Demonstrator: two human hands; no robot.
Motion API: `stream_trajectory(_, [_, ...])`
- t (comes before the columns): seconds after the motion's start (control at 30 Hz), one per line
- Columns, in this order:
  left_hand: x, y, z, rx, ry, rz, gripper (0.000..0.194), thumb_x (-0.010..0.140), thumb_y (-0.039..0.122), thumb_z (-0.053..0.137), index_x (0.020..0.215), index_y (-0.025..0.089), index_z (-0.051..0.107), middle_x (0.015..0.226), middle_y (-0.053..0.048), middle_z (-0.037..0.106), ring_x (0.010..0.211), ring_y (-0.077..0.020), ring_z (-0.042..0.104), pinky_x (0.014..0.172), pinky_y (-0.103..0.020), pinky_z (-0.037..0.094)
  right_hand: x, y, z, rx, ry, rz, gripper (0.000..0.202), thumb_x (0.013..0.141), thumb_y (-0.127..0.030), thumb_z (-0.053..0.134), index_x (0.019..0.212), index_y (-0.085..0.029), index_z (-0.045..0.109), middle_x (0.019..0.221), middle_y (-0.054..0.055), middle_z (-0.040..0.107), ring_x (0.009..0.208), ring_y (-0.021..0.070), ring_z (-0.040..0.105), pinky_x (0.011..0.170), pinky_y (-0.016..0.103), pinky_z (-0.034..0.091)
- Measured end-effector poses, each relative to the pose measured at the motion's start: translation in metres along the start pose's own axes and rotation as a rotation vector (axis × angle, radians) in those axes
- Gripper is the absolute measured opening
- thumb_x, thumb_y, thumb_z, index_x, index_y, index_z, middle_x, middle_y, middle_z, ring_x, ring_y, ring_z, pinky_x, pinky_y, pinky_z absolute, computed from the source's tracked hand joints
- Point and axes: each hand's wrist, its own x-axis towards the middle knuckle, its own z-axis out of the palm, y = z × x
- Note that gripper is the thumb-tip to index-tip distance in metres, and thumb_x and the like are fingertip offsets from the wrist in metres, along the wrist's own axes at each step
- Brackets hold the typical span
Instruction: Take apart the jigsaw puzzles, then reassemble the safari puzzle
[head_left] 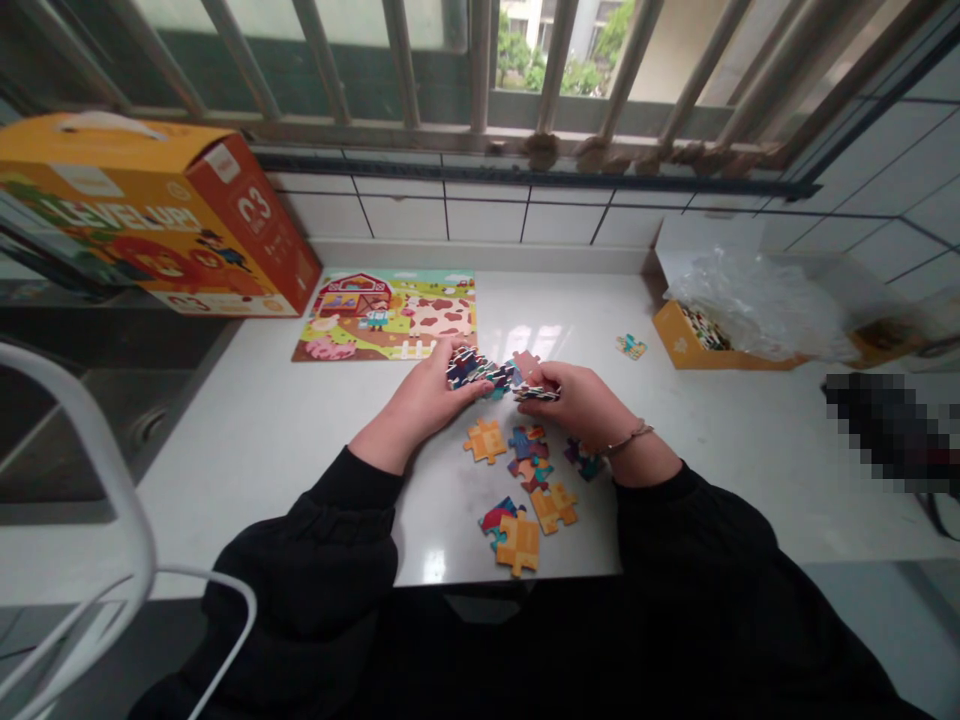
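My left hand (435,390) is closed around a thick stack of jigsaw puzzle pieces (466,368), seen mostly edge-on. Close beside it, my right hand (574,400) grips a smaller bunch of puzzle pieces (529,370), a pinkish one on top. The two bunches nearly meet over the white counter; whether they touch I cannot tell. Below the hands lie several loose pieces, among them an orange piece (486,441), a blue piece (529,442), another orange piece (555,507) and one more orange piece (517,543) overlapping a red and teal piece (495,517). A dark piece (583,458) sits under my right wrist.
A farm picture board (390,318) lies at the back left, near a large orange box (150,215). One small piece (631,346) rests to the right. An open box (701,345) holds pieces and clear plastic. A sink (97,400) is at left, with white tubing (112,470) in front.
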Motion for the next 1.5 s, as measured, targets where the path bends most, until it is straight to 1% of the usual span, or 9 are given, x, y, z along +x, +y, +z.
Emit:
stream_trajectory(0.1, [0.001, 0.004, 0.004, -0.017, -0.055, 0.005, 0.056, 0.094, 0.048, 0.084, 0.137, 0.024, 0.057, 0.127, -0.012, 0.073, 0.115, -0.0327, 0.071, 0.101, -0.049, 0.055, 0.001, -0.006, 0.007, 0.037, -0.029, -0.057, 0.03, 0.081, -0.026, 0.091, 0.084, -0.025, 0.06, 0.078, -0.004, 0.065, 0.073, 0.0169, 0.055, 0.07, 0.03, 0.04])
stream_trajectory(0.23, [0.001, 0.011, 0.013, -0.042, -0.123, 0.031, 0.075, 0.079, 0.043, 0.098, 0.138, 0.026, 0.055, 0.132, -0.012, 0.072, 0.12, -0.0353, 0.071, 0.102, -0.05, 0.056, 0.005, -0.014, 0.022, 0.113, 0.082, -0.046, 0.045, 0.079, -0.036, 0.095, 0.102, -0.026, 0.057, 0.083, -0.005, 0.062, 0.07, 0.016, 0.05, 0.066, 0.029, 0.04])
stream_trajectory(0.47, [-0.002, 0.017, 0.015, -0.021, -0.078, 0.071, 0.059, 0.087, 0.039, 0.09, 0.136, 0.027, 0.059, 0.132, -0.01, 0.074, 0.119, -0.032, 0.073, 0.103, -0.049, 0.057, 0.008, 0.012, 0.011, -0.018, 0.147, -0.182, 0.065, 0.077, -0.036, 0.097, 0.131, -0.022, 0.064, 0.123, 0.012, 0.068, 0.106, 0.0287, 0.065, 0.092, 0.042, 0.055])
stream_trajectory(0.63, [-0.001, 0.016, 0.01, 0.021, -0.008, 0.006, 0.055, 0.084, 0.04, 0.092, 0.128, 0.026, 0.061, 0.122, -0.007, 0.076, 0.109, -0.0304, 0.074, 0.097, -0.048, 0.057, 0.015, 0.03, 0.005, -0.206, 0.307, 0.02, 0.038, 0.106, -0.047, 0.066, 0.126, -0.016, 0.074, 0.123, 0.02, 0.068, 0.12, 0.0366, 0.065, 0.112, 0.057, 0.052])
stream_trajectory(0.77, [0.0, 0.016, 0.011, 0.026, -0.019, -0.001, 0.055, 0.083, 0.041, 0.092, 0.127, 0.027, 0.061, 0.121, -0.007, 0.076, 0.107, -0.0303, 0.074, 0.095, -0.047, 0.057, 0.022, 0.027, 0.015, -0.246, 0.323, 0.059, 0.037, 0.11, -0.046, 0.057, 0.119, -0.016, 0.077, 0.121, 0.021, 0.068, 0.12, 0.0368, 0.066, 0.112, 0.057, 0.052])
stream_trajectory(1.0, [0.0, 0.02, 0.012, 0.023, -0.048, -0.002, 0.057, 0.083, 0.039, 0.092, 0.129, 0.027, 0.06, 0.12, -0.007, 0.077, 0.107, -0.0305, 0.075, 0.094, -0.046, 0.057, 0.024, 0.019, 0.015, -0.078, 0.329, 0.071, 0.026, 0.103, -0.048, 0.069, 0.097, -0.022, 0.071, 0.109, 0.015, 0.076, 0.111, 0.0323, 0.07, 0.103, 0.05, 0.055])
stream_trajectory(1.17, [0.0, 0.019, 0.012, 0.031, -0.066, -0.008, 0.058, 0.084, 0.039, 0.091, 0.132, 0.027, 0.06, 0.124, -0.007, 0.077, 0.111, -0.0301, 0.075, 0.096, -0.045, 0.057, 0.022, 0.019, 0.014, 0.01, 0.373, 0.132, 0.034, 0.092, -0.043, 0.079, 0.114, -0.021, 0.065, 0.11, 0.012, 0.075, 0.098, 0.0283, 0.07, 0.092, 0.046, 0.057])
stream_trajectory(1.37, [-0.001, 0.02, 0.012, 0.034, -0.087, 0.006, 0.061, 0.084, 0.039, 0.092, 0.134, 0.026, 0.06, 0.127, -0.008, 0.077, 0.113, -0.0306, 0.075, 0.098, -0.045, 0.057, 0.024, 0.023, 0.016, 0.518, 0.382, 0.237, 0.047, 0.083, -0.035, 0.083, 0.122, -0.024, 0.06, 0.1, 0.003, 0.068, 0.081, 0.0205, 0.07, 0.074, 0.037, 0.058])
stream_trajectory(1.5, [-0.001, 0.02, 0.011, 0.018, -0.099, 0.018, 0.06, 0.084, 0.038, 0.092, 0.134, 0.026, 0.06, 0.127, -0.008, 0.077, 0.113, -0.0301, 0.075, 0.098, -0.045, 0.057, 0.022, 0.019, 0.011, 0.702, 0.318, 0.297, 0.046, 0.081, -0.034, 0.087, 0.121, -0.023, 0.066, 0.098, 0.003, 0.073, 0.074, 0.017, 0.07, 0.07, 0.034, 0.059])
